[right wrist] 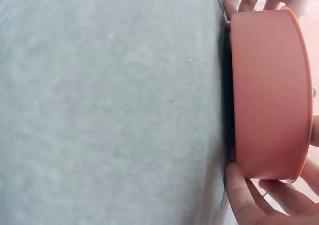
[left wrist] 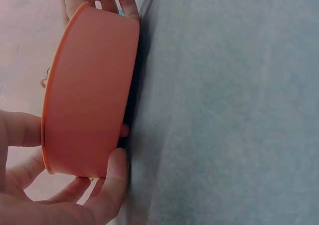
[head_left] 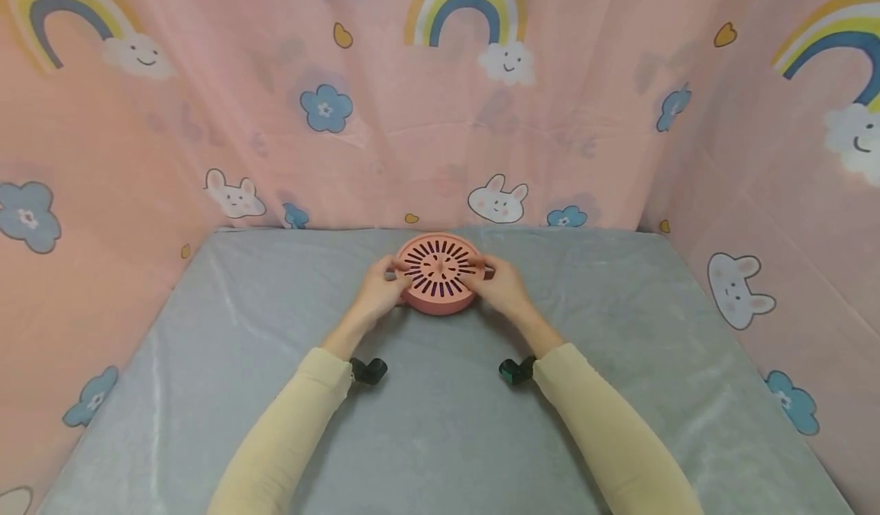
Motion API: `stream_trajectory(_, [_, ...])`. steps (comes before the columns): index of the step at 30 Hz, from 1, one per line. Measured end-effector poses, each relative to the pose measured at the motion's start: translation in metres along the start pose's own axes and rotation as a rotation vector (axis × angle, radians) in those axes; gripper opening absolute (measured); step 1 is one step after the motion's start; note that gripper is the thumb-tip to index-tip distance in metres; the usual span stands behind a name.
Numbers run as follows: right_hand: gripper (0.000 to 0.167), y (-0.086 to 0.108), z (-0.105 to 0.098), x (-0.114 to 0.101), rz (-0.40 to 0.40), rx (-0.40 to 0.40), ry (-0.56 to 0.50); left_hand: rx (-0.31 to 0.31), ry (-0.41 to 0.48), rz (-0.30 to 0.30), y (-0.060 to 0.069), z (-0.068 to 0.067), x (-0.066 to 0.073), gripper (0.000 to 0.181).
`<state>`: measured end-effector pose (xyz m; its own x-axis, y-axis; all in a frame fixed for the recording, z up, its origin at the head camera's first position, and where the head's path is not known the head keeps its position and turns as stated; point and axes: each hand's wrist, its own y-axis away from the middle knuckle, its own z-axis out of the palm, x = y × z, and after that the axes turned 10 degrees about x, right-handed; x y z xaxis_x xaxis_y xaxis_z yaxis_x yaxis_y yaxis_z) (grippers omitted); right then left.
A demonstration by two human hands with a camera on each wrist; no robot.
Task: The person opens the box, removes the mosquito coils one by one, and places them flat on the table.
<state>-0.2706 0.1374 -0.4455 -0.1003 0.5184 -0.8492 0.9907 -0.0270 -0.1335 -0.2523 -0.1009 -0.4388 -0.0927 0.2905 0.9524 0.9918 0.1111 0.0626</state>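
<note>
A round coral-pink case (head_left: pixel 440 301) with a slotted lid, which looks like a mosquito coil holder, is at the far middle of the table. My left hand (head_left: pixel 380 289) grips its left side, and my right hand (head_left: pixel 505 287) holds the right side. Some fingers of each hand reach onto the rim of the lid, while others curl round the side wall toward the bottom. Both wrist views show the smooth wall of the case (left wrist: pixel 92 90) with a dark strip beneath it. Whether it is lifted or touches the cloth, I cannot tell. The inside is hidden by the lid.
Grey cloth (head_left: pixel 440 431) covers the table. Pink curtains (head_left: pixel 412 140) with rainbows, rabbits and flowers hang behind it and along both sides. A small black device (head_left: pixel 371 370) sits at the left wrist, another (head_left: pixel 516 370) at the right.
</note>
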Motion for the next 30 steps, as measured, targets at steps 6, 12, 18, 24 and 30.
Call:
stream_trajectory(6, [0.048, 0.003, -0.001, 0.0, 0.006, -0.002, 0.004, -0.008, -0.055, 0.042, 0.001, 0.0, -0.002, 0.028])
stream_trajectory(12, [0.048, 0.005, -0.003, 0.003, 0.013, 0.005, 0.023, -0.017, -0.075, 0.065, -0.001, 0.004, -0.005, 0.027])
stream_trajectory(18, [0.052, 0.004, -0.006, -0.002, 0.0, -0.016, 0.078, -0.031, -0.059, 0.069, -0.001, 0.005, -0.005, 0.029])
stream_trajectory(24, [0.055, 0.004, -0.013, -0.009, -0.028, -0.025, 0.143, -0.038, -0.07, 0.069, -0.002, 0.005, -0.006, 0.03])
stream_trajectory(30, [0.05, 0.004, -0.019, -0.021, -0.07, 0.02, 0.19, -0.02, -0.037, 0.085, -0.002, 0.006, -0.01, 0.03])
